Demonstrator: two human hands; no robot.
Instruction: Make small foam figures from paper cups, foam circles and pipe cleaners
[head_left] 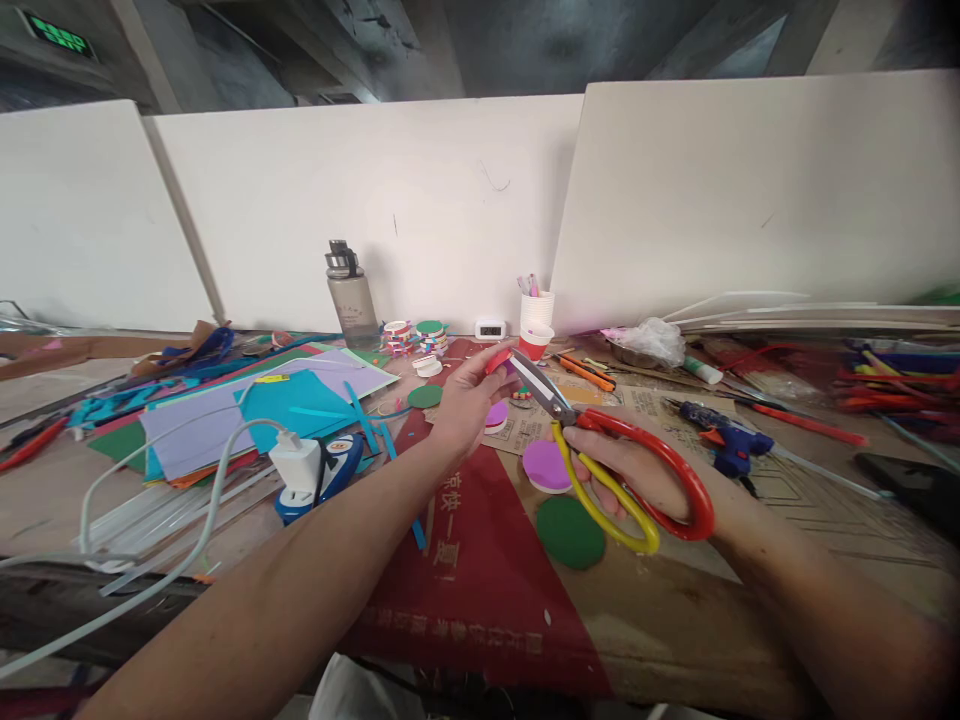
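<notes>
Your water bottle (351, 297) upper centre-left, paper cups (536, 325) centre, glue gun (721, 436) right, green disc (570, 532) lower centre, coloured sheets (247, 410) left

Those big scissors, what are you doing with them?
A person is cutting at a craft table. The right hand holds the scissors by their red and yellow handles, with the blades pointing up at a small red piece pinched in the left hand. On the table below lie a purple circle and a green circle, beside a red banner. Coloured sheets are piled to the left, and a glue gun lies to the right.
</notes>
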